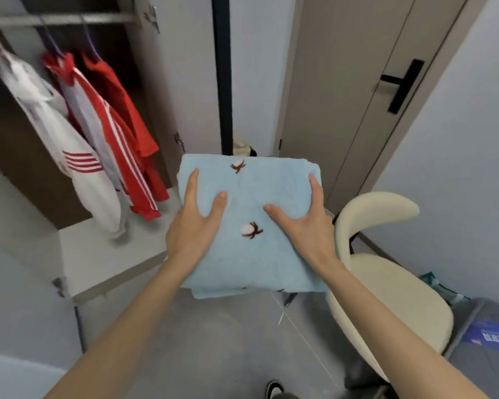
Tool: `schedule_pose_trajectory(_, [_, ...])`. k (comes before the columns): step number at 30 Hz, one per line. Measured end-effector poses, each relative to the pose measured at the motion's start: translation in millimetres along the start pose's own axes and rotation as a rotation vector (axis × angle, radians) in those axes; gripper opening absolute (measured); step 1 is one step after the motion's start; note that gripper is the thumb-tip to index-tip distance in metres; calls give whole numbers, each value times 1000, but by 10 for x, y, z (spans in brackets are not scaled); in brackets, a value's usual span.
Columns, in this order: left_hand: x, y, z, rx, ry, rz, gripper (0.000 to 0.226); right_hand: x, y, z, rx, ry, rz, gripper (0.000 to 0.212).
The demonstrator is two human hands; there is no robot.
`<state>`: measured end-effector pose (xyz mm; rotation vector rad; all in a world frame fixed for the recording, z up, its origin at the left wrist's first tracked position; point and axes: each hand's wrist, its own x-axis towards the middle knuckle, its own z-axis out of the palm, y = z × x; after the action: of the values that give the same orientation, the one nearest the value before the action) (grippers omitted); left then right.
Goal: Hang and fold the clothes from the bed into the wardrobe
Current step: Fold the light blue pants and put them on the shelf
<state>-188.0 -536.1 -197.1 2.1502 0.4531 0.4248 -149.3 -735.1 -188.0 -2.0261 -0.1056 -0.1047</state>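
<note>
A folded light-blue cloth (251, 194) with small cotton-flower prints is held level in front of me, just right of the open wardrobe (18, 156). My left hand (198, 226) grips its left side, thumb and forefinger lying on top. My right hand (303, 223) grips the right side the same way. The other fingers of both hands are hidden below the cloth. On the wardrobe rail (61, 20) hang a white jacket (61, 139), a red-and-grey striped jacket (110, 133) and a red shirt (121, 102). Below them is the pale wardrobe shelf (107, 254).
A cream chair (386, 286) stands close at my right. Behind it is a closed door with a black handle (401, 84). The open wardrobe door (182, 67) stands just left of the cloth. A grey bag with a blue packet (490, 335) lies at lower right.
</note>
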Motion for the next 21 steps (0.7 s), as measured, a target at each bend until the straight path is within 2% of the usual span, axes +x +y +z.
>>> schedule_pose_trajectory(6, [-12, -240, -1026, 7, 230, -104, 68, 50, -773, 720, 46, -197, -192, 101])
schedule_pose_trajectory(13, [157, -21, -1927, 100, 451, -135, 68, 309, -1682, 1146, 124, -341, -410, 99])
schedule_pose_trajectory(21, [495, 326, -2734, 114, 606, -108, 67, 654, -2659, 1457, 201, -410, -545, 100])
